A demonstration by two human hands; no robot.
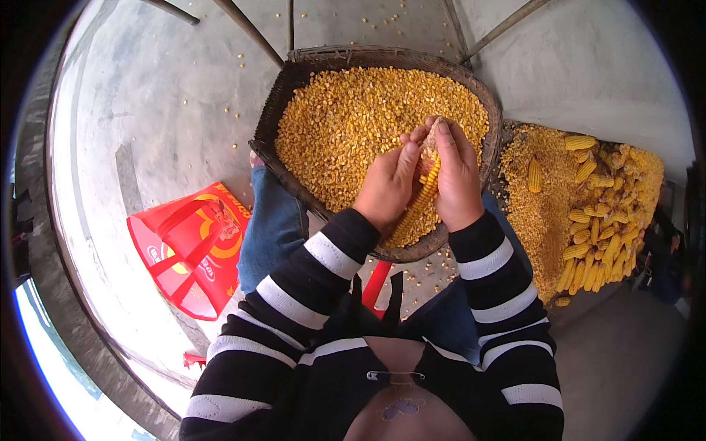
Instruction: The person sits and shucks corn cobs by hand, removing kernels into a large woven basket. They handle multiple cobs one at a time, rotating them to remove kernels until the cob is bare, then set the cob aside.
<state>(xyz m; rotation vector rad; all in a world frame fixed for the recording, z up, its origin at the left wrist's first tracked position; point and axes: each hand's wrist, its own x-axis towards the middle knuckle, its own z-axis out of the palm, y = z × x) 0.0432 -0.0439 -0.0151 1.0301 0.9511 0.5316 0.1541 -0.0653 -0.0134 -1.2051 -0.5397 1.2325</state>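
Between both hands is an ear of dried corn [422, 199], tilted over a woven basket [266, 118]. Its upper end shows bare pinkish cob, while yellow kernel rows still cover the lower part. My left hand [389, 182] grips the ear from the left, thumb pointing up along it. On the other side, my right hand [456, 171] holds the upper end with its thumb pressed on the bare cob. Loose corn kernels [342, 127] fill much of the basket below. Fingers hide parts of the ear.
Right of the basket lies a heap of kernels [535, 231] with several whole ears [598, 231] on it, beside a wall [584, 71]. A red bag [190, 242] bearing writing rests on the concrete floor [165, 110] at left. Wooden poles [248, 30] stand behind the basket. Stray kernels dot the floor.
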